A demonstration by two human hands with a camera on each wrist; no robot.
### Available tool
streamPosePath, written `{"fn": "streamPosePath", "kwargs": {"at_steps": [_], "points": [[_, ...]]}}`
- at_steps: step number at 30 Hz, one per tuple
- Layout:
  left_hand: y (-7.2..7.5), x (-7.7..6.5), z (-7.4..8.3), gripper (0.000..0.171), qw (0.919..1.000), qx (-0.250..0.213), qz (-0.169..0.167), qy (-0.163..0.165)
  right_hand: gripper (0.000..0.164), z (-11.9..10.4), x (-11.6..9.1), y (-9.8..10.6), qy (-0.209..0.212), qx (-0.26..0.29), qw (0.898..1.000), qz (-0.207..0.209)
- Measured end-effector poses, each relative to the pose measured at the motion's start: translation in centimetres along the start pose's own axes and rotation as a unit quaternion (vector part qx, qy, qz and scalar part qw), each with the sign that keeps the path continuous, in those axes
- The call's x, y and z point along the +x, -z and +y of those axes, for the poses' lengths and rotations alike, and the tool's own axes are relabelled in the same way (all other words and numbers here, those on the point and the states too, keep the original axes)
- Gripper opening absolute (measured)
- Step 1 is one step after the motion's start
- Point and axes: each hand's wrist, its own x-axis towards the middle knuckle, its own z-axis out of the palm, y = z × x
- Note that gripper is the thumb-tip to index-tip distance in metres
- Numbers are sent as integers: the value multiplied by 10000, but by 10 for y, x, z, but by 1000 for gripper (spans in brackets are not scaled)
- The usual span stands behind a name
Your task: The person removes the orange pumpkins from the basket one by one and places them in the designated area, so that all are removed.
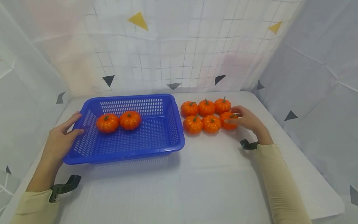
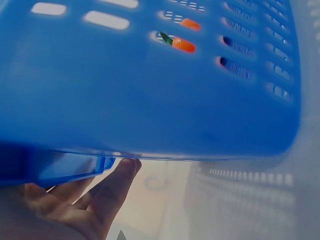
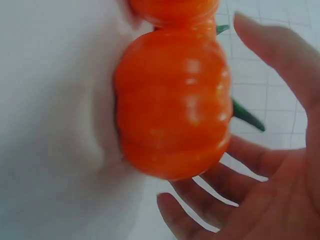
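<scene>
A blue plastic basket (image 1: 134, 152) with slotted walls stands on the left of the white table, two small orange pumpkins (image 1: 107, 123) inside it. My left hand (image 1: 60, 141) grips its left rim; in the left wrist view the basket wall (image 2: 150, 110) hides part of that hand. On the right, several more pumpkins (image 1: 193, 124) sit in two rows. My right hand (image 1: 247, 119) is around the near-right pumpkin (image 3: 172, 105), fingers spread behind it and thumb (image 3: 275, 50) apart from it, by its green stem (image 3: 248, 116).
White cloth walls (image 1: 167, 46) with grid lines and triangles enclose the table (image 1: 179, 193) at the back and sides. The basket's right rim lies close to the pumpkin rows. A dark wrist mount (image 1: 65, 186) sits on the left wrist, another (image 1: 249, 145) on the right.
</scene>
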Motion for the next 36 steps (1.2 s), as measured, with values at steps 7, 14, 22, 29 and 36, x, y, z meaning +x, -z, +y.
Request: {"fn": "streamPosePath", "kwargs": {"at_steps": [7, 14, 22, 29, 36], "points": [[-1, 1, 3, 59, 10000, -3, -13, 28, 76, -18, -4, 3, -55, 231, 9948, 994], [-1, 1, 4, 60, 10000, -7, -23, 75, 46, -60, -19, -4, 697, 1001, 9489, 2911], [0, 0, 4, 60, 9999, -21, -42, 145, 37, -134, -39, -18, 1929, 1408, 9387, 2487], [2, 1, 4, 59, 9999, -16, -19, 101, 41, -187, -44, -29, 2546, 1460, 9415, 1658], [1, 0, 3, 60, 9998, 1, -14, 195, 39, -232, -43, -46, 2820, 1691, 9382, 1077]]}}
